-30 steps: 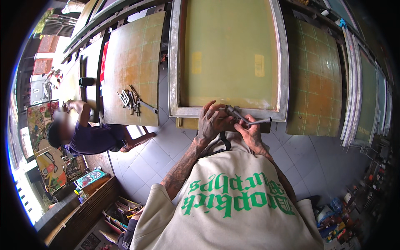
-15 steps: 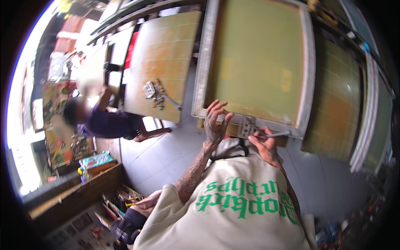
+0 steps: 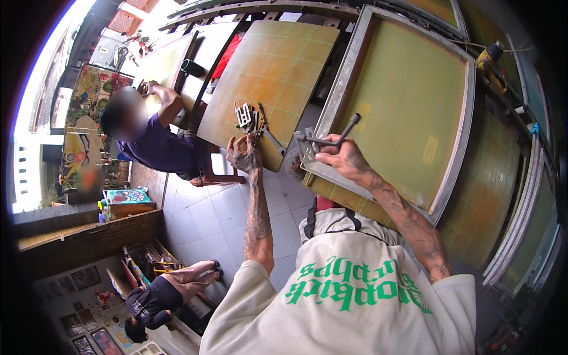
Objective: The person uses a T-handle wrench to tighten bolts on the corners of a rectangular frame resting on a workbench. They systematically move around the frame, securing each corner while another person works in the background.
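My right hand (image 3: 343,160) grips a bent grey metal wrench (image 3: 334,141), which sticks up past the fingers. Right beside these fingers, a flat slotted metal bracket (image 3: 307,148) sits at the near left corner of a screen-printing frame (image 3: 409,142) with yellow-green mesh. Whether the hand also pinches the bracket is hard to make out. My left hand (image 3: 244,155) reaches to the board on the left, fingers apart, at the near side of a small heap of metal brackets and bolts (image 3: 255,121). Any contact with the heap is unclear.
The heap lies on a yellowish gridded board (image 3: 275,65). Beyond it, a person in a purple shirt (image 3: 157,145) works at another board. A yellow power drill (image 3: 490,59) rests at the far right. Another person (image 3: 157,302) is at the lower left.
My left hand has left the frame's near edge and moved left toward the metal heap. My right hand, wrench and bracket have shifted left to the frame's corner. My view has shifted too.
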`<move>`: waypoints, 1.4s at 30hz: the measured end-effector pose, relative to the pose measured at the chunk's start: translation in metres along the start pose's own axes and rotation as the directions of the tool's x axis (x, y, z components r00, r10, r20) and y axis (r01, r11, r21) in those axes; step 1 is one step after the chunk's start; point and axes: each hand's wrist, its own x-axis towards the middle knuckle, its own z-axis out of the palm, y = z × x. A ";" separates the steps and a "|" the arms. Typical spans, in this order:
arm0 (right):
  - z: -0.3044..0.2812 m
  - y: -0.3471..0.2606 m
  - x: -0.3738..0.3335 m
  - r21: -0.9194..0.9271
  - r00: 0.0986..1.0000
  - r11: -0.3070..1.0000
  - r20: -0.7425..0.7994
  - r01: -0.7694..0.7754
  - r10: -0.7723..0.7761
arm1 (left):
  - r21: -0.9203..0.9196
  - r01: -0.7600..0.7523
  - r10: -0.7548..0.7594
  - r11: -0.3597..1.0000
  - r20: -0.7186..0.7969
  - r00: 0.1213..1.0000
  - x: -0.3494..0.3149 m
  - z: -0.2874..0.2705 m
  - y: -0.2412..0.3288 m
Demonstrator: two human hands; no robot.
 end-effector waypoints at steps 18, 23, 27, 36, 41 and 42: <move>0.021 -0.002 -0.019 0.333 0.992 0.943 -0.122 0.016 0.027 | -0.500 0.670 0.028 0.549 0.812 0.583 -0.058 -0.085 0.150; -0.043 -0.036 -0.067 0.189 0.958 0.971 -0.220 -0.146 0.186 | -0.424 0.602 -0.199 0.676 0.682 0.704 0.030 -0.044 0.082; -0.123 -0.016 -0.145 0.338 0.823 0.941 -0.540 0.022 0.175 | -0.121 0.396 -0.225 0.910 0.659 0.718 0.091 -0.018 0.016; -0.262 0.122 -0.369 0.135 0.026 0.981 -0.990 -0.141 0.140 | 0.211 0.220 -0.299 0.952 0.502 0.812 0.096 -0.011 -0.012; -0.232 0.202 -0.430 -0.116 -0.099 0.708 -0.962 -0.696 -0.256 | 0.115 0.225 -0.252 0.968 0.375 0.892 0.107 0.015 -0.017; -0.223 0.200 -0.423 -0.097 -0.081 0.706 -0.974 -0.702 -0.214 | 0.119 0.160 -0.190 0.980 0.312 0.931 0.107 0.013 -0.019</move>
